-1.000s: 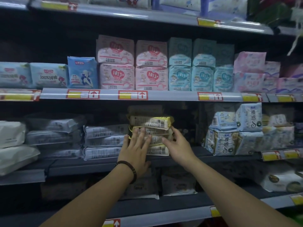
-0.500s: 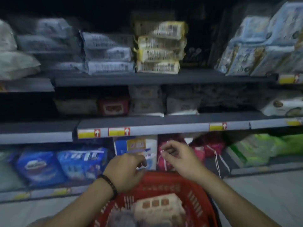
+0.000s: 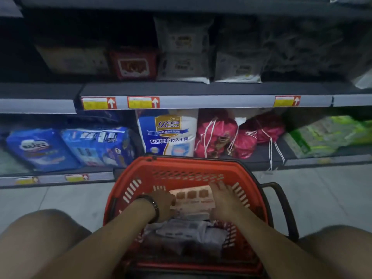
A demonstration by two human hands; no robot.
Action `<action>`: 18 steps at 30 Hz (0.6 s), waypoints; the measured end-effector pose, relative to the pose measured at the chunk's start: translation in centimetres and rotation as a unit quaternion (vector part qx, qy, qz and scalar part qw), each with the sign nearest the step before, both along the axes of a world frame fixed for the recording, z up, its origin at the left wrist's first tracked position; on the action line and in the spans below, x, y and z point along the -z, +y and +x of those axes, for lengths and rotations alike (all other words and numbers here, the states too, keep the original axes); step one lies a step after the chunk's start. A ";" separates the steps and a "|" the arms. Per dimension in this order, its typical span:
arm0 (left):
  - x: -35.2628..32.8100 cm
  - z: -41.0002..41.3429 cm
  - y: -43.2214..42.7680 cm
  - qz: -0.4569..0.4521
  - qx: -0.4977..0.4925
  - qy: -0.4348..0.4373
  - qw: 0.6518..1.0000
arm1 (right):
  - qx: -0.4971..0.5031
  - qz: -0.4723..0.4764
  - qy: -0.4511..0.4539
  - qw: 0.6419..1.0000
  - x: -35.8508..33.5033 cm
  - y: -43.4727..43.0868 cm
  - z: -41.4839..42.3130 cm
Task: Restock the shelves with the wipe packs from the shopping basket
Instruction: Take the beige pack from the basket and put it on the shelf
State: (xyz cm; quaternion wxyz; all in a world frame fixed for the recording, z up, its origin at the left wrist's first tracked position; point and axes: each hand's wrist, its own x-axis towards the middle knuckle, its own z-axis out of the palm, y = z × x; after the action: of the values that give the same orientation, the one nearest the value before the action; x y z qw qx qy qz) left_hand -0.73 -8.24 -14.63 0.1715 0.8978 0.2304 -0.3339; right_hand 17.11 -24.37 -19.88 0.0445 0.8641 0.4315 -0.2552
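Wipe pack (image 3: 192, 199) in red basket (image 3: 181, 168).
We see left hand (image 3: 164, 205) and right hand (image 3: 224, 198) gripping its opposite short edges, clear of the walls.

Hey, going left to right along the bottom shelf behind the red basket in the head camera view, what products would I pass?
Dark blue plastic packs → tall white and blue pack with a gold label → pink drawstring bags with white cords → light green packs.

Basket (image 3: 182, 168): red w/ slotted walls, black handle (image 3: 285, 208). Top wipe pack (image 3: 192, 198): pink/white, brown squares. Shelf tags (image 3: 143, 102): yellow/red, white arrows. Wristband (image 3: 154, 206): black.
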 end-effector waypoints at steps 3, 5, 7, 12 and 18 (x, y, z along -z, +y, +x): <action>0.0 0.3 -0.2 -0.015 0.009 0.009 1.000 | -0.020 -0.008 -0.010 1.000 1.7 -0.2 -0.7; -0.1 0.5 -0.3 -0.016 0.010 0.005 1.000 | -0.012 -0.018 -0.024 0.999 2.6 0.3 -0.8; -0.4 0.6 -0.4 -0.021 0.007 -0.001 1.000 | -0.007 -0.030 -0.034 0.999 2.9 0.9 -0.9; -0.1 0.1 0.2 -0.018 -0.001 0.013 1.000 | -0.064 -0.064 -0.089 0.992 3.2 0.9 -1.7; -0.6 -0.4 1.0 -0.012 -0.038 0.030 0.999 | -0.027 -0.002 -0.015 1.000 2.2 0.8 -1.5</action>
State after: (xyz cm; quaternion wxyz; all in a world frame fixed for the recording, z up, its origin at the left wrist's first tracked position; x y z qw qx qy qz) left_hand -1.12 -7.24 -14.07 0.1875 0.8761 0.2652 -0.3564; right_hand 15.65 -23.59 -22.06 0.0591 0.8558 0.4534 -0.2418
